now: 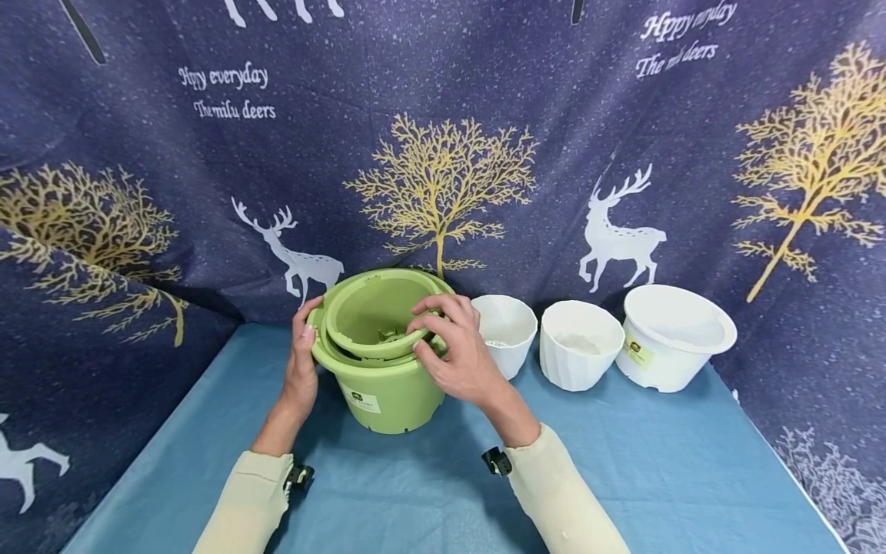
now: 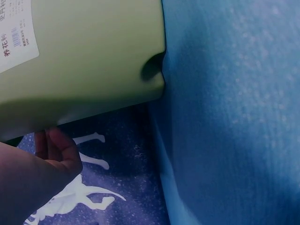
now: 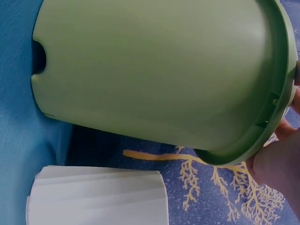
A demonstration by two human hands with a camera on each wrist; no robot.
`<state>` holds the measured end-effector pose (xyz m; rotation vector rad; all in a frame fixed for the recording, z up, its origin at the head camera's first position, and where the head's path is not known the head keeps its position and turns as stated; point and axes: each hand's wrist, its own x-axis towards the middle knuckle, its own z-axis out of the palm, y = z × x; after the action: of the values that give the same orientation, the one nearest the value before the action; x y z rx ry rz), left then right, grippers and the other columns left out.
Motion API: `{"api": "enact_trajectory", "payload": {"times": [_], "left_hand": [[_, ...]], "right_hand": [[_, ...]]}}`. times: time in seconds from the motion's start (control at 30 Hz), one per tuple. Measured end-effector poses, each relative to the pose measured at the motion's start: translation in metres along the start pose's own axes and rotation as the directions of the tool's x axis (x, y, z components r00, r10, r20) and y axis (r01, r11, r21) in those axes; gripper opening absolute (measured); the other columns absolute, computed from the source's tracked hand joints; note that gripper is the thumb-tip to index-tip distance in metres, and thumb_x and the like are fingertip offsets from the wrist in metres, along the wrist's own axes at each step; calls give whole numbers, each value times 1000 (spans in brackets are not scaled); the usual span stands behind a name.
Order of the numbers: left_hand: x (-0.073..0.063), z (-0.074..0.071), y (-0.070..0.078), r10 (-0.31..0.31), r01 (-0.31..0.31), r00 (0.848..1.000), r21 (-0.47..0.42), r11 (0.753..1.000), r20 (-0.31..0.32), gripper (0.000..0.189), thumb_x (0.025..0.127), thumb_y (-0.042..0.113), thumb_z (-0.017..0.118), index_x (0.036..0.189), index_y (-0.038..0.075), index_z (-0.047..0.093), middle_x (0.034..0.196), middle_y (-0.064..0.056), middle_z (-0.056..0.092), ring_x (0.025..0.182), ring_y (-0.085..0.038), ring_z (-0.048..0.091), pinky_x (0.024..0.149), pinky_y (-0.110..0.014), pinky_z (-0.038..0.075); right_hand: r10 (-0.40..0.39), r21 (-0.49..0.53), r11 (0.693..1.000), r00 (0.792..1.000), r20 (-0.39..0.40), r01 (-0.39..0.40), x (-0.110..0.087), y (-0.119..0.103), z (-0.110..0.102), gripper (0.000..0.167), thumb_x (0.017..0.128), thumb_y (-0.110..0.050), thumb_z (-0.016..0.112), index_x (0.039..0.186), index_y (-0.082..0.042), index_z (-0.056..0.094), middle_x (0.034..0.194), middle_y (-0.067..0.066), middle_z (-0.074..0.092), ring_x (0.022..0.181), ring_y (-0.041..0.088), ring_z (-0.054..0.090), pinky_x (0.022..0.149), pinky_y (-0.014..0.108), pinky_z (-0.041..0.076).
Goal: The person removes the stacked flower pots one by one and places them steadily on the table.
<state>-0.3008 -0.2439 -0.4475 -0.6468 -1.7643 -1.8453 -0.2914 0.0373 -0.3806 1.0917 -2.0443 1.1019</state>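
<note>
A large green flowerpot (image 1: pixel 401 392) with a white label (image 1: pixel 361 398) stands on the table, left of centre. Inside it sits a smaller green flowerpot (image 1: pixel 370 308), its rim slightly above the outer one. My left hand (image 1: pixel 302 362) holds the large pot's rim from the left, thumb up near the edge. From the right, my right hand (image 1: pixel 458 350) grips the smaller pot's rim between thumb and fingers. In the left wrist view the large pot's side (image 2: pixel 98 51) fills the upper left, with my curled fingers (image 2: pixel 65 147) beneath it.
To the right of the green pots, two white fluted pots (image 1: pixel 580 346) and a wider white pot (image 1: pixel 671 346) with a yellow label stand in a row. A blue cloth (image 1: pixel 415 492) covers the table. Behind hangs a dark blue curtain (image 1: pixel 443 69) printed with deer and trees.
</note>
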Motion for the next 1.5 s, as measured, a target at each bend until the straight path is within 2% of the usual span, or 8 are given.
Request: {"api": "enact_trajectory", "payload": {"times": [0.23, 0.73, 1.5], "left_hand": [[1, 0, 1, 0, 0, 1000, 9, 1000, -5, 55, 114, 25, 25, 162, -1, 30, 164, -16, 34, 137, -15, 46, 115, -21, 33], [0, 2, 2, -9, 9, 1000, 17, 1000, -8, 55, 114, 26, 24, 163, 2, 30, 158, -7, 43, 135, -15, 49, 114, -22, 33], [-1, 2, 2, -10, 10, 1000, -2, 1000, -16, 55, 114, 26, 25, 162, 1, 30, 158, -4, 44, 135, -13, 48, 112, -21, 35]], "right_hand": [[-14, -2, 1000, 1000, -8, 14, 1, -1, 0, 11, 96, -15, 64, 99, -19, 74, 130, 7, 64, 128, 29, 46, 113, 58, 27], [-9, 3, 1000, 999, -34, 9, 2, -2, -2, 13, 95, -13, 63, 99, -18, 74, 131, 8, 63, 130, 29, 45, 113, 58, 27], [-32, 8, 999, 996, -81, 33, 4, -6, -8, 12, 95, -13, 64, 98, -18, 75, 130, 8, 63, 130, 29, 45, 112, 56, 28]]}}
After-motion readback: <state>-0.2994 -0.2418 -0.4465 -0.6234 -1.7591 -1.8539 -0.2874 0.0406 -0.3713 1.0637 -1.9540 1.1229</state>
